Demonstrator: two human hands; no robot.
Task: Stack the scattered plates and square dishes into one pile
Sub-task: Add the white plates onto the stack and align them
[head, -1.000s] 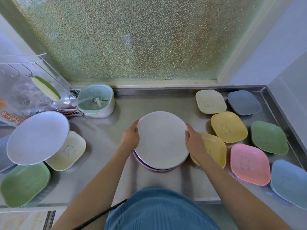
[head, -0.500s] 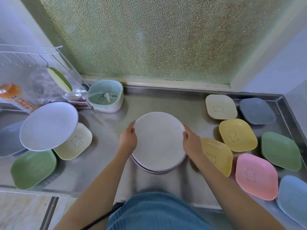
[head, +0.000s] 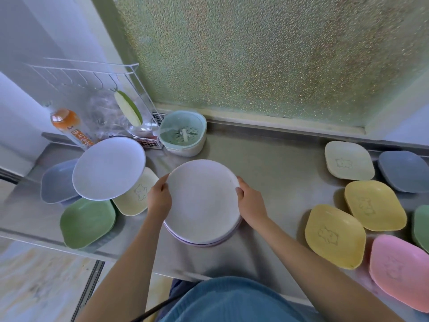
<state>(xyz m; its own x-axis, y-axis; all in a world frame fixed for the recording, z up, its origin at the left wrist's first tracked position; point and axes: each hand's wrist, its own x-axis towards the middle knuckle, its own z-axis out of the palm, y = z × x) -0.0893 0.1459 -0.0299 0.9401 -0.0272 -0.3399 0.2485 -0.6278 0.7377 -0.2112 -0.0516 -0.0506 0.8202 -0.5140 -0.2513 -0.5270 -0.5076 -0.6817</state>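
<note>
A small pile of round plates (head: 202, 201), white on top with lilac rims beneath, sits on the steel counter in front of me. My left hand (head: 159, 198) grips its left rim and my right hand (head: 251, 203) grips its right rim. To the left, another white round plate (head: 108, 168) rests tilted over a grey-blue square dish (head: 55, 182), a cream dish (head: 137, 196) and a green dish (head: 87, 221). On the right lie a cream dish (head: 348, 160), a grey-blue dish (head: 405, 170), two yellow dishes (head: 334, 235) (head: 373, 204), a pink dish (head: 399, 270) and a green dish (head: 422, 224).
A mint colander bowl (head: 183, 133) stands at the back by a white wire rack (head: 92, 89) holding a green-edged tool. An orange drink bottle (head: 69, 126) lies at the left. A frosted window backs the counter (head: 274, 173). The counter's front edge runs near my blue-clad body.
The view has swung left, so the left-side dishes and bottle show more. Both hands keep their hold on the round pile, which has shifted left, away from the yellow dish.
</note>
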